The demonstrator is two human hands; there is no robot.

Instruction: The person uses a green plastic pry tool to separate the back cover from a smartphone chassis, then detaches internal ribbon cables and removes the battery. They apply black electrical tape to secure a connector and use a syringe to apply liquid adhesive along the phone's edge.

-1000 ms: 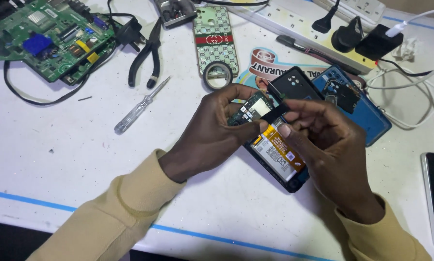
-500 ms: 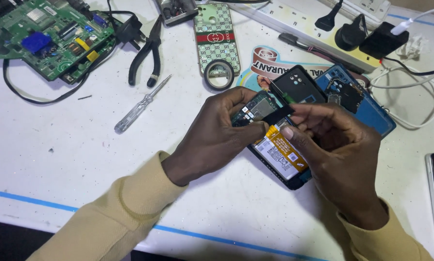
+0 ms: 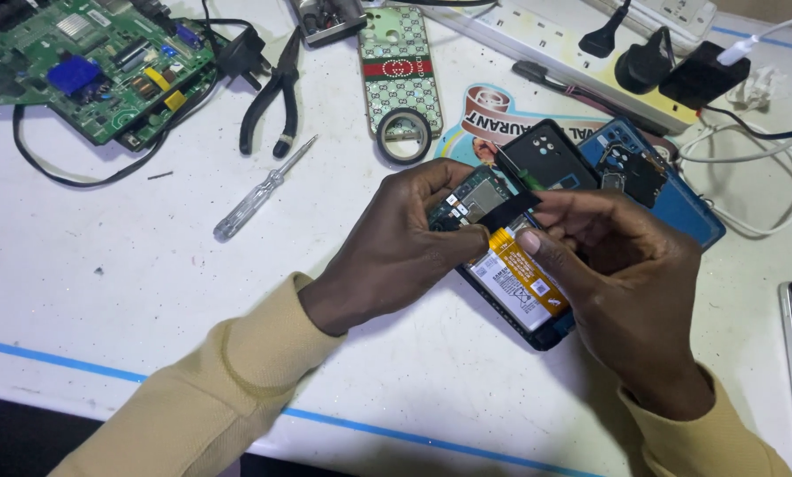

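White tabletop [image 3: 105,291] fills the head view, with an opened phone [image 3: 511,283] lying a little right of centre, its yellow-banded battery [image 3: 520,278] showing. The left hand [image 3: 396,252] comes in from seven o'clock and curls over the phone's upper end, fingers closed, pinching a black strip [image 3: 502,212] against it. The right hand [image 3: 626,283] comes in from five o'clock, fingers bent, thumb tip resting on the battery and fingertips gripping the other end of the strip. At twelve o'clock from the hands lies a roll of tape [image 3: 404,135] and a patterned phone case [image 3: 398,66]. At ten o'clock lie a screwdriver [image 3: 262,190], pliers [image 3: 272,97] and a green circuit board [image 3: 87,66]. At one o'clock sit a black cover [image 3: 546,159] and a blue phone back [image 3: 670,194].
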